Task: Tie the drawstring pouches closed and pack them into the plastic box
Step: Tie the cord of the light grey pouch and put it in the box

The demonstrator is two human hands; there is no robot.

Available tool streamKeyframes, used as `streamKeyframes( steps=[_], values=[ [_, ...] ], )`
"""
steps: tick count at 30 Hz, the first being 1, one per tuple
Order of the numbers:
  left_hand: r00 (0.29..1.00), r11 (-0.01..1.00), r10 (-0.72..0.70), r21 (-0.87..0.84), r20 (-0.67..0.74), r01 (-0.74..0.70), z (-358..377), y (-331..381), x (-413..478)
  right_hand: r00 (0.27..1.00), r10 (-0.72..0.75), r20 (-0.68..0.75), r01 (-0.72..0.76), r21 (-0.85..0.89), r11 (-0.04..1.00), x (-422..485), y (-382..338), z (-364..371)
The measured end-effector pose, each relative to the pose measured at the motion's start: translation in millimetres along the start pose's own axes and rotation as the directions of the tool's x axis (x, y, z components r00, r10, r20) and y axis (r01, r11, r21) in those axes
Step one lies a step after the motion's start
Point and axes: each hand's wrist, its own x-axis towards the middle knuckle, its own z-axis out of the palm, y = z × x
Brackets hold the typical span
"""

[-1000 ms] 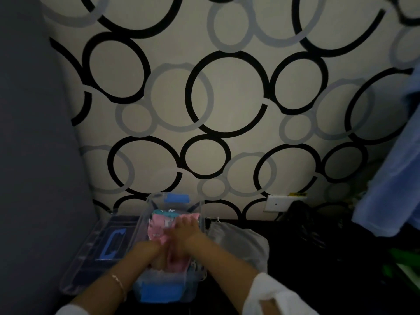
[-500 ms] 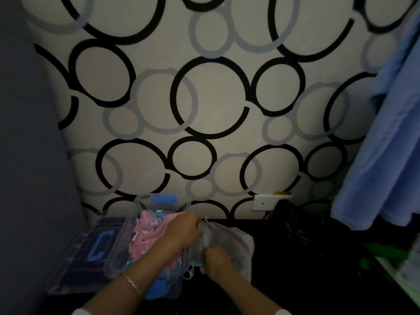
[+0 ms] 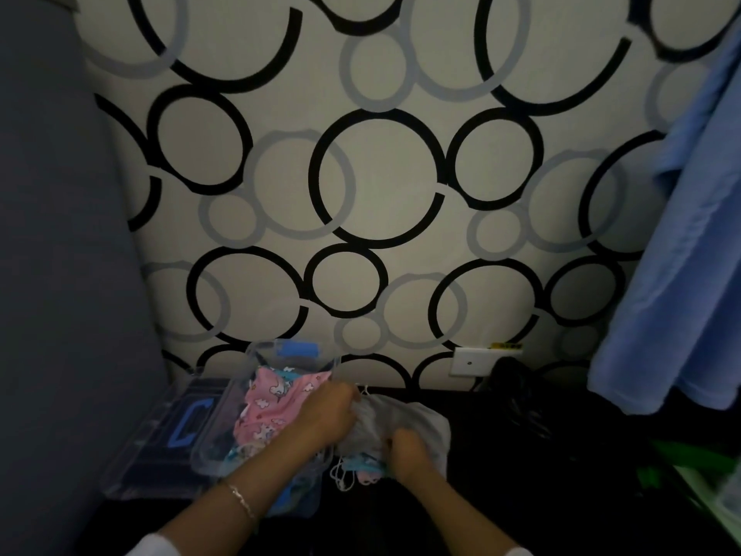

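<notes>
A clear plastic box (image 3: 256,357) with blue latches stands on the dark table near the wall. Pink patterned pouches (image 3: 272,407) lie inside it. Just right of the box lies a pale grey bag (image 3: 425,419) with more pouches; a blue and pink one (image 3: 363,469) with white cords pokes out at its near edge. My left hand (image 3: 324,419) reaches across the box's right rim and grips the grey bag's upper edge. My right hand (image 3: 409,451) grips the same bag lower down, its fingers curled into the fabric.
The box's clear lid (image 3: 168,435), with blue clips, lies flat left of the box. A grey wall stands at the left. Blue cloth (image 3: 673,274) hangs at the right. A dark object (image 3: 517,391) and a white outlet (image 3: 467,361) sit by the patterned wall.
Both hands left the pink pouches in the box and moved right to the grey bag. Since half a second ago they keep hold of it with little movement.
</notes>
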Motion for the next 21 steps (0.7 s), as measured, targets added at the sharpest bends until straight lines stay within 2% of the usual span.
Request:
streamKeyframes(
  steps=[2, 4, 5, 9, 13, 15, 17, 21],
  values=[
    [1.000, 0.997, 0.031, -0.066, -0.003, -0.032, 3, 2, -1, 0.997, -0.056, -0.045, 0.060, 0.082, 0.995, -2, -4, -16],
    [0.996, 0.987, 0.079, -0.139, -0.049, -0.086, 8, 10, 0, 0.975, -0.073, -0.209, 0.103, 0.134, 0.986, 4, -3, -43],
    [0.994, 0.984, 0.092, -0.147, -0.061, -0.100, 12, 14, 2, 0.965, -0.095, -0.243, 0.137, 0.162, 0.977, 6, -5, -58],
    [0.998, 0.993, 0.056, -0.108, 0.008, -0.055, 25, 36, 15, 0.960, -0.090, -0.264, 0.189, 0.379, 0.906, 8, -13, -109],
    [0.985, 0.992, 0.110, -0.041, -0.131, -0.116, 26, 60, 22, 0.964, -0.081, -0.253, 0.214, 0.558, 0.802, 7, -7, -138],
    [0.976, 0.985, 0.156, -0.047, -0.152, -0.165, 24, 70, 19, 0.969, -0.068, -0.240, 0.207, 0.620, 0.757, 3, -7, -144],
    [0.984, 0.971, 0.129, -0.187, -0.125, -0.152, 25, 81, 13, 0.970, -0.068, -0.234, 0.202, 0.614, 0.763, 0, -5, -144],
    [0.982, 0.930, 0.010, -0.358, -0.189, -0.079, 23, 88, 5, 0.974, -0.068, -0.215, 0.175, 0.532, 0.828, -11, 2, -138]
  ],
)
